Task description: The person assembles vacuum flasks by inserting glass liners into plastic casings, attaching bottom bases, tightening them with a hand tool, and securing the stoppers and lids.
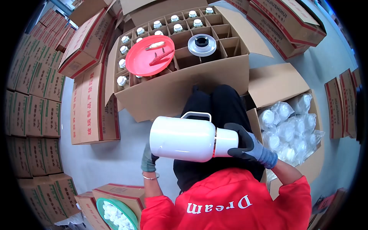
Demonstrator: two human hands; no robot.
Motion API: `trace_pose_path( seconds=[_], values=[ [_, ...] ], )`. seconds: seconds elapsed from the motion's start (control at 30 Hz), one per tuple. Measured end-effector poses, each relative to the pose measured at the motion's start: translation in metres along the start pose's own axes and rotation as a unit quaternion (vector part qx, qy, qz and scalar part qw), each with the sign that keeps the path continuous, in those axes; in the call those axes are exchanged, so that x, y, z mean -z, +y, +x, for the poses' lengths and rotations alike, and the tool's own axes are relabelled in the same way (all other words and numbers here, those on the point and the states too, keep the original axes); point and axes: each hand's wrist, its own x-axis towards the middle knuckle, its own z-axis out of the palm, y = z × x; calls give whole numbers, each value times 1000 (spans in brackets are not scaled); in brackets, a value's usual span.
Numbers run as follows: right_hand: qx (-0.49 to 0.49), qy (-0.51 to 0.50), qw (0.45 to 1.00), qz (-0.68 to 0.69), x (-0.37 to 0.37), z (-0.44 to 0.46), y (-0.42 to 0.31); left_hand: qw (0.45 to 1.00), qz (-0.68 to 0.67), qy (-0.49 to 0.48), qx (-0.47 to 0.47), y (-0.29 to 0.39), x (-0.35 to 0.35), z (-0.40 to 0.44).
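Note:
A large white vacuum flask (183, 138) with a side handle lies on its side above my lap, its base to the left and its white cup-shaped lid (227, 142) to the right. My left hand (148, 158), in a grey glove, holds the base end; its fingers are mostly hidden behind the flask. Wrapped round the lid is my right hand (248, 145), in a dark-palmed grey glove. A shiny reddish metallic band (214, 142) shows between body and lid.
Ahead stands an open divided carton (184, 88) with several white-capped bottles (122, 80), a red tray (143, 57) holding small tools, and a clear disc (202, 49). Bagged white parts (287, 132) fill a carton at right. A green basin (134, 218) holds small white pieces.

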Motion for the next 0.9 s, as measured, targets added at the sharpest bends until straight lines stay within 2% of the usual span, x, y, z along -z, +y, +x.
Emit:
trace_pose_path(
  seconds=[0.07, 0.1, 0.13, 0.17, 0.2, 0.23, 0.3, 0.37, 0.4, 0.43, 0.5, 0.57, 0.63, 0.67, 0.7, 0.77, 0.8, 0.83, 0.9],
  values=[
    [-159, -42, 982, 96, 1, -2, -7, 984, -148, -63, 74, 80, 28, 35],
    [-248, -75, 958, 121, 3, 0, -22, 974, -190, -108, 64, 122, 36, 57],
    [-205, -157, 966, -21, 9, 6, -9, 959, -232, -154, 59, 164, 44, 80],
    [-134, -204, 961, -130, 10, 12, 15, 958, -228, -175, -5, 189, 36, 98],
    [-98, -227, 921, -300, 19, 26, 8, 971, -73, -221, -61, 204, 27, 113],
    [-60, -243, 852, -460, 30, 43, -1, 955, 85, -260, -111, 215, 14, 123],
    [13, -103, 838, -536, 56, 76, -16, 923, 179, -317, -124, 230, -35, 129],
    [34, -11, 851, -523, 82, 137, -42, 886, 219, -377, -160, 209, -79, 141],
    [92, 65, 834, -540, 93, 167, -41, 883, 216, -387, -153, 210, -76, 146],
    [105, 99, 820, -554, 99, 202, -46, 880, 213, -398, -145, 213, -72, 154],
    [197, 171, 805, -533, 128, 303, 10, 883, 196, -403, -141, 212, -68, 159],
    [148, 112, 767, -614, 130, 346, 3, 896, 169, -383, -149, 207, -68, 159],
    [197, -13, 830, -521, 142, 378, 20, 934, 139, -310, -108, 210, -68, 154],
    [63, 5, 840, -538, 138, 384, 16, 973, 28, -207, -98, 203, -71, 150],
    [123, 7, 851, -511, 137, 378, 18, 988, -86, -98, -86, 193, -76, 149],
    [240, 7, 859, -452, 129, 354, 14, 966, -249, 58, -32, 173, -78, 170],
    [311, 18, 853, -418, 116, 330, -1, 880, -466, 78, 56, 179, -71, 180],
    [380, 28, 843, -380, 98, 302, -19, 841, -538, 50, 32, 181, -65, 193],
    [405, 45, 841, -356, 70, 258, -39, 736, -676, -43, 2, 185, -57, 215]
  ],
)
